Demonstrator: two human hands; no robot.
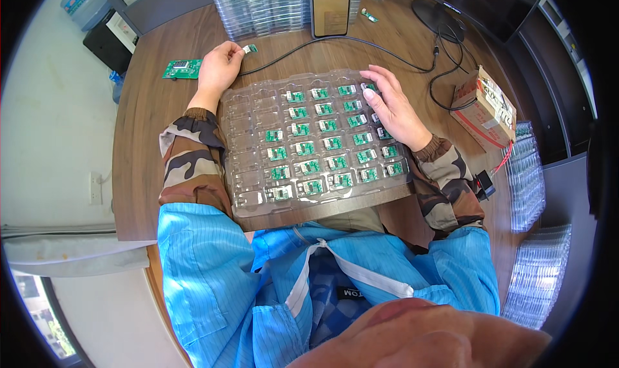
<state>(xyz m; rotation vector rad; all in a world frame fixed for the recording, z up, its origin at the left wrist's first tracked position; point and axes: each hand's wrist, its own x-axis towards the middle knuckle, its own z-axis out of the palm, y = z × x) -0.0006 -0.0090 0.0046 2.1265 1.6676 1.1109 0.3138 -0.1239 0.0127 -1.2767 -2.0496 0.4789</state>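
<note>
My left hand [222,64] pinches a small green circuit board [251,48] with a white connector, just beyond the far left corner of a clear plastic tray [242,123]. Beside that hand lies a larger green circuit board [182,69] with a display. Small green boards, such as one [332,143] near the middle, sit in the tray's pockets; the leftmost column and part of the second hold none. Over the tray's far right corner rests my right hand [391,107], its fingers stretched out and covering some pockets. It grips nothing that I can see.
Stacked clear trays [261,10] stand at the back beside an upright phone-like device [331,8]. A black cable [380,44] crosses the desk. To the right are a cardboard box [483,110], a monitor stand [438,20] and more stacked trays [525,181]. One loose board [369,15] lies behind.
</note>
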